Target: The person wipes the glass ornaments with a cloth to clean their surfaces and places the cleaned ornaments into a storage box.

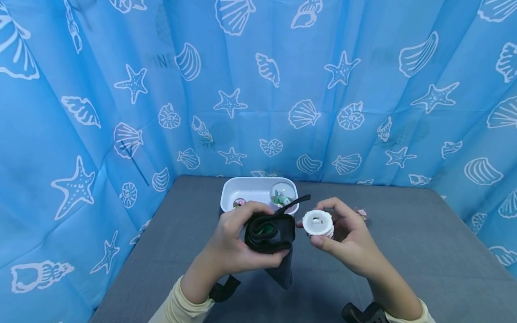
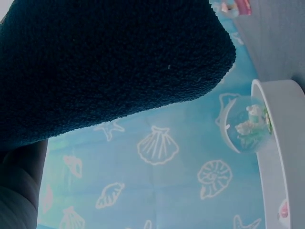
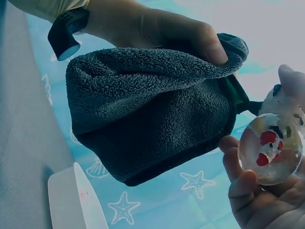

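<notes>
My left hand (image 1: 232,240) grips a folded dark towel (image 1: 280,269), fingers and thumb wrapped around its bunched top while the lower part hangs down. A dark loop sticks out of the towel toward the right. Just right of it, my right hand (image 1: 355,242) holds a small snow globe (image 1: 318,223) upside down, its white base facing up. In the right wrist view, the clear ball (image 3: 270,164) of that globe shows red and white figures inside. The towel (image 2: 114,62) fills the upper part of the left wrist view.
Behind the hands, a white tray (image 1: 249,190) stands on the grey table (image 1: 416,233). It holds another snow globe (image 1: 282,194) with a green and white scene, and a small pinkish ball (image 1: 239,202). A small pink item (image 1: 361,213) lies beyond my right hand. A blue shell-print curtain (image 1: 258,89) hangs behind.
</notes>
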Tool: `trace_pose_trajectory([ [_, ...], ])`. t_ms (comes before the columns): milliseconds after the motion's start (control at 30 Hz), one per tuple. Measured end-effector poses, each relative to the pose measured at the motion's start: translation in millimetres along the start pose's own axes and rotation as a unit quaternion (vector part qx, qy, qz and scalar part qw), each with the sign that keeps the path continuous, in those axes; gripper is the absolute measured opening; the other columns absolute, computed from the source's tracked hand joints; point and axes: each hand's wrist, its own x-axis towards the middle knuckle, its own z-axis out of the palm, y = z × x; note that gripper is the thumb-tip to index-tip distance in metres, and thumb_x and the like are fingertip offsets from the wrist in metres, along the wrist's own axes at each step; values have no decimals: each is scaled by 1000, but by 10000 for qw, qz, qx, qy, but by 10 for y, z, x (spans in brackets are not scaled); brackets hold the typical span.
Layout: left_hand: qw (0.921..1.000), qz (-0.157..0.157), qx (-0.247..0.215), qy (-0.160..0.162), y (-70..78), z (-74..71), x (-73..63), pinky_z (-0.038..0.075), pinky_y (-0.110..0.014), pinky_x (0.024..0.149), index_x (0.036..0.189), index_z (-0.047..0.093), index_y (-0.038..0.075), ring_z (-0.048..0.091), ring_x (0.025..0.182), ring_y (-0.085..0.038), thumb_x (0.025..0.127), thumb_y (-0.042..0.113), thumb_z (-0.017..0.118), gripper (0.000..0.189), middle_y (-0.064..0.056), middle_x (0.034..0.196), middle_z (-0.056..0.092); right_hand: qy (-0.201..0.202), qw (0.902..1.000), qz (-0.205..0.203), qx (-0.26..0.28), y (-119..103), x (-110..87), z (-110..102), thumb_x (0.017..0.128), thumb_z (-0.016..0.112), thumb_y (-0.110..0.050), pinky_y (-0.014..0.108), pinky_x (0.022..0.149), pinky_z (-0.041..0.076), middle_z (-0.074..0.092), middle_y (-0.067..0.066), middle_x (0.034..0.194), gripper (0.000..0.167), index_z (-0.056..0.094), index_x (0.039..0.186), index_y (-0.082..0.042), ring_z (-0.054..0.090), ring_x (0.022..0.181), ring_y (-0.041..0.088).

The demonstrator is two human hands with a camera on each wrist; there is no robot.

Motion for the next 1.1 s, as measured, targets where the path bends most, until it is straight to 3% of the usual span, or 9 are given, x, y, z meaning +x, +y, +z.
trace_pose_trajectory([
  [233,10000,71,-36,44,-13,12,4,65,-27,89,124,60,4,76,101,-17,70,9,96,65,-10,116,72,-174,9990,82,-393,10,-13,20,96,68,9,30,68,59,70,-3,111,41,63,134,-5,65,84,13],
  [367,10000,70,-27,33,-14,15,4,65,-26,89,124,61,4,76,100,-16,70,9,96,65,-10,115,71,-269,9985,183,-433,-4,-8,37,100,64,7,32,64,60,71,0,114,38,64,136,-4,68,87,16],
  [467,10000,63,-11,18,-12,19,2,65,-27,89,124,61,4,76,100,-16,70,9,96,65,-10,115,71,-345,9985,263,-329,-9,-5,36,101,62,7,33,55,58,71,0,107,37,63,136,-3,71,80,17],
  [533,10000,46,-16,0,-10,22,0,65,-27,90,124,61,4,76,101,-16,70,9,96,65,-10,115,71,-395,9984,260,-325,-7,-5,37,101,61,7,33,56,58,70,1,105,36,63,136,-4,70,79,18],
  [833,9998,-34,-186,-100,-6,38,6,65,-26,88,124,60,4,76,100,-16,71,6,95,64,-10,115,72,-560,9954,385,-668,-15,-5,47,105,57,1,30,81,57,66,8,128,35,61,137,-12,61,108,16],
  [967,9997,-35,-195,-137,-10,45,6,65,-25,87,125,60,4,76,99,-15,72,6,95,64,-10,115,72,-660,9960,484,-370,-27,-6,31,104,53,-1,31,88,58,59,18,140,42,52,146,-8,60,120,17],
  [1100,9996,-29,-218,-152,-17,55,5,65,-25,87,125,59,5,77,99,-15,71,7,95,64,-10,114,72,-863,9933,741,226,-26,-12,-8,97,41,-7,33,77,57,50,24,146,54,40,151,-6,61,115,21],
])
